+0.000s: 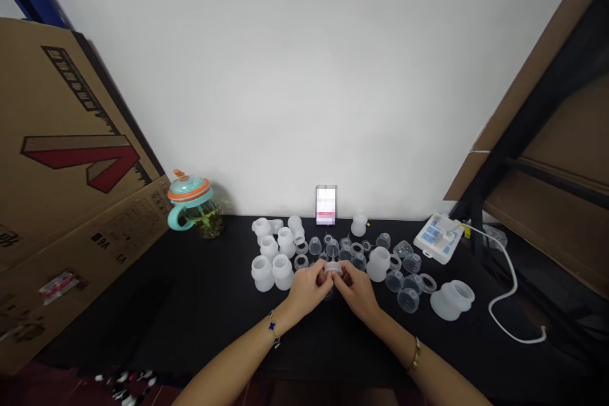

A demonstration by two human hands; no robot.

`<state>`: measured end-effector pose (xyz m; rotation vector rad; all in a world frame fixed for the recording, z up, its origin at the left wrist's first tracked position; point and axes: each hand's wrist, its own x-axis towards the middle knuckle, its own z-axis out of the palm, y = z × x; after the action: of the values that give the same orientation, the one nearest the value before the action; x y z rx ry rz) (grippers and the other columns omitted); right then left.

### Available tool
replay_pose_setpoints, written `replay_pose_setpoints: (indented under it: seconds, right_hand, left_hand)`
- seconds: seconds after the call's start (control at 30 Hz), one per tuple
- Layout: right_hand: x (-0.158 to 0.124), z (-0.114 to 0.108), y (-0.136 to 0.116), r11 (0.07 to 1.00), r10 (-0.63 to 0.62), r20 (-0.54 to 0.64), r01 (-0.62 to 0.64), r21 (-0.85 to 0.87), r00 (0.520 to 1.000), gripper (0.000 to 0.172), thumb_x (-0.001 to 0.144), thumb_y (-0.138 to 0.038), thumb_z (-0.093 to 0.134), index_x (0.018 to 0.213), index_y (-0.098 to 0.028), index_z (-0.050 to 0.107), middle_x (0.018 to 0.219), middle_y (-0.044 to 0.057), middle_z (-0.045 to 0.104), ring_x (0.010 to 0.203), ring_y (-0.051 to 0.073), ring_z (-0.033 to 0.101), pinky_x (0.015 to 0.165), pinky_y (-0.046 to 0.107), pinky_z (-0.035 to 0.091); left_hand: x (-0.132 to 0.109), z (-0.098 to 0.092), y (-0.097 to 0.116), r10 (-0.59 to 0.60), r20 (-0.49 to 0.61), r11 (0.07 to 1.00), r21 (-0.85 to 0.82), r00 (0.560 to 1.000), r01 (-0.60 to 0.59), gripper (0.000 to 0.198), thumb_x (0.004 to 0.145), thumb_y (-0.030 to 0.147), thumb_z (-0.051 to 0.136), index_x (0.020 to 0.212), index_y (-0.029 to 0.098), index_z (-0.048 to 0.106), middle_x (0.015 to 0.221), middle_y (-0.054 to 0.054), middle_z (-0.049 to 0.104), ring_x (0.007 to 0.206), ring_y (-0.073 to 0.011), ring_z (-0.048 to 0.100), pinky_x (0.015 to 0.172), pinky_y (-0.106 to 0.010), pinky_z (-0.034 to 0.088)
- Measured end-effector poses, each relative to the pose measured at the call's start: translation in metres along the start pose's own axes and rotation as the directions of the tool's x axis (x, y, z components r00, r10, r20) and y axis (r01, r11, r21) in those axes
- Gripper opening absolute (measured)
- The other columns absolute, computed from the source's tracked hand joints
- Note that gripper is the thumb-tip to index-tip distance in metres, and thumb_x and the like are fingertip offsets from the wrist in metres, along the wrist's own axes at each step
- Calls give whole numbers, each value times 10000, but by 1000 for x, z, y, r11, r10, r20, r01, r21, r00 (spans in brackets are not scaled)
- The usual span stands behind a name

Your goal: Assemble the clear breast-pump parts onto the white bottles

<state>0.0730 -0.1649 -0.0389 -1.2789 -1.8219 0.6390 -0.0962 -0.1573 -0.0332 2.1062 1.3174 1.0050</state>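
Note:
Between the fingertips of both hands is a small white ring-shaped cap (333, 266), with a thin clear tip standing up from it. My left hand (310, 283) pinches its left side, and my right hand (354, 287) pinches its right side. Just beyond the hands lie several clear plastic domes (345, 254) and white rings (301, 261). White translucent bottles (282, 271) stand in a group to the left. Another white bottle (378, 264) is close to my right hand. The underside of the cap is hidden by my fingers.
A lidded teapot (196, 206) stands at the back left beside a large cardboard box (71, 158). A phone (326, 205) leans on the wall. At right are a wide white bottle (451, 300), a white power box (438, 238) and its loose cable (514, 279).

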Motion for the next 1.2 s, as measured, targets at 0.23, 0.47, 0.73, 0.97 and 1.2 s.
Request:
replay_pose_setpoints:
  seconds: [0.23,0.47,0.73,0.97,1.2]
  right_hand:
    - [-1,-1,-2,1000,-11,2,11,-26,1000,199,940,-377,542,902,-203,630,688,-21,635,579,148,574,551,242,371]
    - [1,-1,-1,998,-7,2,7,-60,1000,199,934,-368,536,879,-200,627,685,-16,632,590,154,581,558,242,372]
    - [-1,0,3,994,-23,-1,23,-103,1000,171,922,-336,539,895,-200,637,669,-18,637,571,149,584,545,234,362]
    - [-1,1,4,989,-42,-9,41,-144,999,158,916,-323,548,868,-202,639,644,-25,612,557,142,574,537,227,351]
    - [0,0,1,987,-50,-10,48,-152,999,167,919,-320,533,839,-209,628,621,-28,597,541,135,550,521,223,328]
  left_hand:
    - [-1,-1,1,-1,2,1000,10,1000,1,139,889,279,534,772,206,513,568,64,516,503,-110,492,534,-221,300]
    - [0,0,0,-19,9,999,34,1000,18,124,879,265,528,771,214,499,547,65,507,501,-120,505,538,-225,305]
    - [-2,4,-6,-33,19,998,51,999,32,125,878,254,521,762,215,491,553,63,503,501,-121,489,541,-231,284]
    - [-2,5,-10,-48,37,995,89,998,44,87,863,231,521,779,215,503,565,60,523,511,-126,509,537,-235,277]
    - [-3,3,-10,-33,55,997,78,998,28,98,870,231,533,780,217,497,588,59,545,527,-129,533,544,-234,291]
